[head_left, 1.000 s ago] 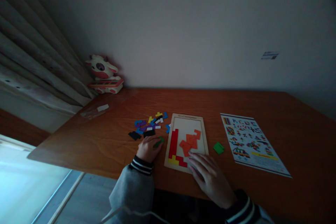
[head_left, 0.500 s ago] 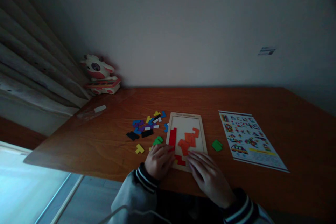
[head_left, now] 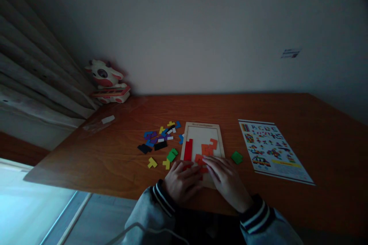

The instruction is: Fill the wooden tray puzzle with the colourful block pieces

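A shallow wooden puzzle board (head_left: 201,129) lies in front of me with red and orange pieces in it. A tall red puzzle piece (head_left: 188,150) stands along its left side. My left hand (head_left: 183,182) rests over the board's lower left corner, fingers stretched to the right across lower red pieces and largely hiding them. My right hand (head_left: 228,182) reaches in from the right, its fingers together and their tips on an orange puzzle piece (head_left: 198,158) near the left fingertips. Further orange pieces (head_left: 207,149) sit just above, at the right of the board.
Left of the board lie green pieces (head_left: 171,155), yellow pieces (head_left: 152,162), black pieces (head_left: 160,145) and several blue, purple and white ones. A green piece (head_left: 237,157) and a printed pattern sheet (head_left: 276,153) are on the right. A cow toy (head_left: 107,82) stands at the back left.
My left hand has moved right over the lower red pieces, uncovering a yellow piece beside the board. My right hand has shifted slightly up and left onto the orange piece.
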Demonstrator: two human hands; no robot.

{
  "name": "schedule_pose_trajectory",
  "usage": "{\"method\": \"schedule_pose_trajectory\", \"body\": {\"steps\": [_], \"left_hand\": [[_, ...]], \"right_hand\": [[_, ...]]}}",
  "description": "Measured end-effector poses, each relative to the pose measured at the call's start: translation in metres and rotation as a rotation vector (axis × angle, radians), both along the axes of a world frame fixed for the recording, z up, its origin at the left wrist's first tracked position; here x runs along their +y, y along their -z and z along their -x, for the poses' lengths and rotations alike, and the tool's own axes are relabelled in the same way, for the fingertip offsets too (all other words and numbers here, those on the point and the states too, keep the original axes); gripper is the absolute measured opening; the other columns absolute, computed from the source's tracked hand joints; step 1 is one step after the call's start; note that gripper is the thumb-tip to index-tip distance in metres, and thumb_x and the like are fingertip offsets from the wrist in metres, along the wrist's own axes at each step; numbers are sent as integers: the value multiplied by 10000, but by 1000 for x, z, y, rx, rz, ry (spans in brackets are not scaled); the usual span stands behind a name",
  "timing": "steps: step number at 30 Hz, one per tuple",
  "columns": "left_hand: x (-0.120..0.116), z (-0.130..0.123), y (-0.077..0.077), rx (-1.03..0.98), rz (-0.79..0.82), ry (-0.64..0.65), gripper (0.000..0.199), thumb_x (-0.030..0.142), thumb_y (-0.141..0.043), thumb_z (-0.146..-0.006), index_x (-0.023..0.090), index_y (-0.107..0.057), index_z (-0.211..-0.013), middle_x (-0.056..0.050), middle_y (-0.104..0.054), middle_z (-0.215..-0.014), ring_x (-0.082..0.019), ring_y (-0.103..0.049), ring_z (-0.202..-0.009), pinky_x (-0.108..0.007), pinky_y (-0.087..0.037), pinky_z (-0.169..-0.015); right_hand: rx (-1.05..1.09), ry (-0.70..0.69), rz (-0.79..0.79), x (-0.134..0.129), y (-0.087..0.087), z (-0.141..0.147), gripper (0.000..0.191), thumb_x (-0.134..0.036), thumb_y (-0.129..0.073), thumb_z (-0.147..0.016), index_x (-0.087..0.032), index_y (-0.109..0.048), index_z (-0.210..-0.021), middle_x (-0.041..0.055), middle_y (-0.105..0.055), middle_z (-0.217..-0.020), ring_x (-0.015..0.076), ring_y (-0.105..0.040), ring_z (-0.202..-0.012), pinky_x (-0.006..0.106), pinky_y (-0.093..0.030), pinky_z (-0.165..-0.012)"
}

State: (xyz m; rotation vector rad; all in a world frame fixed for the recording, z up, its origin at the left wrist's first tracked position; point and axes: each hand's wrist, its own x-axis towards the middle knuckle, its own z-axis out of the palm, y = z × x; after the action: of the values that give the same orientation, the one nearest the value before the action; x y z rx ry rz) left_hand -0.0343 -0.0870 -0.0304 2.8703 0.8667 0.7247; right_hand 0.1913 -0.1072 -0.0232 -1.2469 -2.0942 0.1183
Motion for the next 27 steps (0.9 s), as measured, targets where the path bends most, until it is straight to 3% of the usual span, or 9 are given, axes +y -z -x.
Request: {"method": "schedule_pose_trajectory", "body": {"steps": [11, 16, 19, 27], "left_hand": [[0, -1, -3, 25, 91, 4, 403, 498, -468, -971, 252, -661, -1224, -43, -653, -1312, -290, -544, -1161, -466, -438, -953], [0, 0, -1, 33, 81, -12, 441, 513, -450, -979, 252, -616, -1293, -45, -643, -1326, -291, -536, -1170, -476, -430, -964], [0, -1, -2, 45, 69, -13, 443, 509, -451, -984, 254, -598, -1316, -41, -644, -1319, -284, -529, -1182, -466, -429, -971], [0, -2, -5, 68, 63, -29, 453, 517, -450, -985, 254, -602, -1321, -61, -641, -1302, -286, -504, -1217, -466, -419, -1006]], "right_hand": [[-8, 151, 238, 36, -13, 21, 299, -117, -656, -846, -258, -654, -1110, 38, -745, -1033, 261, -667, -970, 482, -467, -882], [275, 101, 298, 29, -4, 8, 167, -221, -605, -896, -233, -666, -1050, 54, -740, -999, 214, -690, -905, 385, -542, -831], [449, 150, 307, 17, 5, -2, 222, -351, -555, -938, -221, -653, -1089, 76, -732, -991, 199, -699, -853, 331, -575, -754], [428, 233, 254, 1, 7, -3, 258, -404, -506, -970, -222, -661, -1065, 88, -733, -988, 214, -699, -870, 340, -578, -772]]}}
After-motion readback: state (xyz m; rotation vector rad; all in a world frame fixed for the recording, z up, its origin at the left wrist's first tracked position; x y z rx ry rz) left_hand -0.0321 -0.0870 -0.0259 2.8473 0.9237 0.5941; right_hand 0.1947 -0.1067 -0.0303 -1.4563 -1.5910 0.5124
